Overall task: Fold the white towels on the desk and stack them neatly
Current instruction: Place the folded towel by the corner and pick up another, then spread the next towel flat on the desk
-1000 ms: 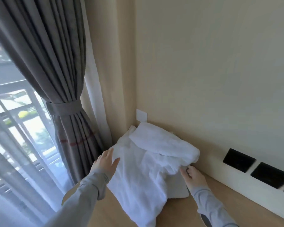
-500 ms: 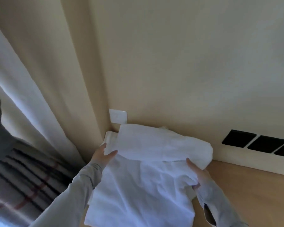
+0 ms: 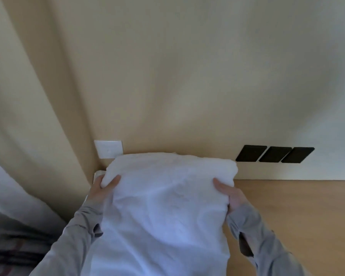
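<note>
Desk (image 3: 291, 208) – towel (image 3: 167, 196) between hands

L hand (image 3: 103, 189) & R hand (image 3: 229, 195) were both closed, thumbs on top. Grey-sleeved arms reached fwd, apart.

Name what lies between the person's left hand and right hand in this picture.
In the head view, the white towel fills the stretch between the left hand and the right hand; both grip its edges.
</note>
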{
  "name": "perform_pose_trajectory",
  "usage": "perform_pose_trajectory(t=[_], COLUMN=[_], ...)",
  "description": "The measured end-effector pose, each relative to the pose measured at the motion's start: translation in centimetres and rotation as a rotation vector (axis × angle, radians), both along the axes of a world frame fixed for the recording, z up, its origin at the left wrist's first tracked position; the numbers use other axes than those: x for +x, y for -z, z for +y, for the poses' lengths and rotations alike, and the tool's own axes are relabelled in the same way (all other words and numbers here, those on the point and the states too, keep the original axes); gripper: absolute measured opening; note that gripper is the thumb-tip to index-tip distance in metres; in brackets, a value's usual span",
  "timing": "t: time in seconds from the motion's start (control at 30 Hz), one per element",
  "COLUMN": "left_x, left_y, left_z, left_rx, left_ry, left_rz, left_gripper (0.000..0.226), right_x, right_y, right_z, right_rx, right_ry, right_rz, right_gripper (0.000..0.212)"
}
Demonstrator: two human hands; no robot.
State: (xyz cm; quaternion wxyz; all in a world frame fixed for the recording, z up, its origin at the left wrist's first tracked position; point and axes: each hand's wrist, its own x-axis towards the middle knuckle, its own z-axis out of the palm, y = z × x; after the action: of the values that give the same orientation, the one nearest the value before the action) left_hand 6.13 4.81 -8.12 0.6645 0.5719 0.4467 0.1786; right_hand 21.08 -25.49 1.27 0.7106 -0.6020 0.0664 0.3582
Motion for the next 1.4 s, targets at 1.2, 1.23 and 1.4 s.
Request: perform_pose_trajectory(t=[1.2, 1.23, 1.4], left_x=[7.5, 8.5, 14.6], left_y=[-30.2, -30.3, -31.4], left_z=[-33.3, -34.8, -40.9], left_rx=[0.751, 0.767, 0.912], left_ry=[-0.021, 0.008, 0.121], left_rz=[-0.502, -0.491, -0.363], left_gripper=[0.043, 0.048, 0.047], right_x=[0.9, 1.1, 1.9], right_y=[-17.9, -17.8, -17.0], right_z=[-34.2, -36.1, -43.2], right_rx=[0.473, 0.449, 0.391], right_ry=[0.201, 0.222, 0.339], right_rz=[-0.517, -0.525, -0.527], right_gripper=[0.029, 0.033, 0.037])
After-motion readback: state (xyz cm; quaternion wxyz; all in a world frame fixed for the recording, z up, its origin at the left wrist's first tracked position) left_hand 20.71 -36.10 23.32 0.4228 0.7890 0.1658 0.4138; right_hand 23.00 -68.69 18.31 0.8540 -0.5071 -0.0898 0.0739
